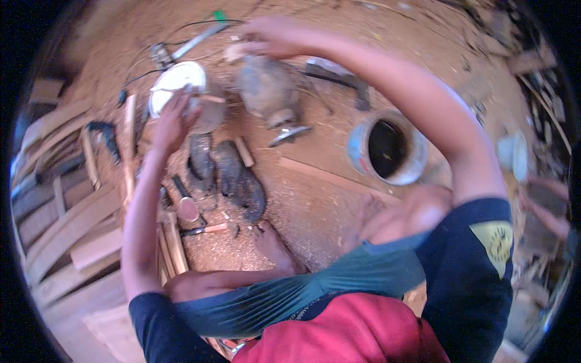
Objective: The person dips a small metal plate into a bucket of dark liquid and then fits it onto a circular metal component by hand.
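Grey jug (pixel 266 88) blurred, right hand (pixel 266 37) above, left hand (pixel 172 118) half hiding white plate (pixel 175 81)

The ground (pixel 315 199) is reddish-brown with pale sawdust, and the planks (pixel 66 224) at the left are light tan. A white disc (pixel 175 81) lies beside a grey jug (pixel 266 88), two dark grey sandals (pixel 233 175) and a blue-and-white bucket (pixel 387 148) with a black inside. The sleeves (pixel 469 272) are navy with a yellow patch, over a red shirt (pixel 345 333) and teal striped cloth (pixel 302 293).
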Demonstrator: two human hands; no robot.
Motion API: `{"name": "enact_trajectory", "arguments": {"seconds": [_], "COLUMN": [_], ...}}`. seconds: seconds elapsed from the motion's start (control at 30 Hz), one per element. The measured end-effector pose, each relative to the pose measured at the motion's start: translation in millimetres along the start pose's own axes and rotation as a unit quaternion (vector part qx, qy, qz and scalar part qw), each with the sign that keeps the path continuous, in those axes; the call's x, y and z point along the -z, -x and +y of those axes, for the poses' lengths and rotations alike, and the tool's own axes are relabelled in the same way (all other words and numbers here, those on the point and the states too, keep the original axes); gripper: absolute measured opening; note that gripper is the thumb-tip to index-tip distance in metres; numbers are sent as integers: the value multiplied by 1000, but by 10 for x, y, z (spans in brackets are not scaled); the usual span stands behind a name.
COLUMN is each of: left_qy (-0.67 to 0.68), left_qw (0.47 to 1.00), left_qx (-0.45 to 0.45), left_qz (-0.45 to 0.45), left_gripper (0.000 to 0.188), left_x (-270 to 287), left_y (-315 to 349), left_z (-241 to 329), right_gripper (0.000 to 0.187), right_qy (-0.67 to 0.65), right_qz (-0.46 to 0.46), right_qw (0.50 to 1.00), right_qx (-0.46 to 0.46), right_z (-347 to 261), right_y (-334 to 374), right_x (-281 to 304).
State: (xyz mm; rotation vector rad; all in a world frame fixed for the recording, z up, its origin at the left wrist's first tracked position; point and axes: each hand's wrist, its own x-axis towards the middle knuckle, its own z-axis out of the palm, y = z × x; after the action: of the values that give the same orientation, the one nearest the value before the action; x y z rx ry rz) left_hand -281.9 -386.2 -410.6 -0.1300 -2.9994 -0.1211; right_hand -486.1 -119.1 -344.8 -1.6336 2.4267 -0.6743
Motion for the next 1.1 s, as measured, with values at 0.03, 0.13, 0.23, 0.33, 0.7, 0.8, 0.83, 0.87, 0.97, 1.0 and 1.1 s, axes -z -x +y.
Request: {"name": "enact_trajectory", "arguments": {"seconds": [0.03,0.13,0.23,0.33,0.7,0.8,0.83,0.87,0.97,1.0,1.1], "left_qy": [-22,-28,9,44,170,190,179,212,194,184,152], "left_qw": [1000,999,999,997,981,979,982,976,978,979,976], "left_qx": [-16,-7,-7,70,23,22,41,47,34,27,8], "left_qz": [5,32,32,1,95,65,51,9,64,89,157], "left_gripper": [43,40,35,31,46,43,42,41,41,42,44], "left_x": [-111,-43,-18,-7,-744,-667,-670,-691,-360,-272,-134], "left_y": [-35,-32,-225,-158,-69,-105,-158,-172,-151,-145,-80], "left_z": [-8,10,-18,-206,-1283,-1459,-1414,-1112,-772,-709,-597], "right_gripper": [36,32,31,34,28,27,27,27,26,25,24], "right_qy": [-49,-122,-149,-108,58,84,91,88,124,126,116], "right_qz": [108,75,83,33,33,22,10,2,-12,-12,5], "right_qw": [990,983,971,969,994,995,995,995,991,991,993], "right_qx": [74,-118,-167,-218,-82,-41,-36,-52,-41,-45,-34], "right_z": [182,224,541,448,146,-1,0,42,-18,-5,158], "right_y": [213,788,1204,1427,1587,1540,1584,1719,1727,1736,1746], "right_x": [41,223,45,142,119,145,113,38,83,93,73]}}
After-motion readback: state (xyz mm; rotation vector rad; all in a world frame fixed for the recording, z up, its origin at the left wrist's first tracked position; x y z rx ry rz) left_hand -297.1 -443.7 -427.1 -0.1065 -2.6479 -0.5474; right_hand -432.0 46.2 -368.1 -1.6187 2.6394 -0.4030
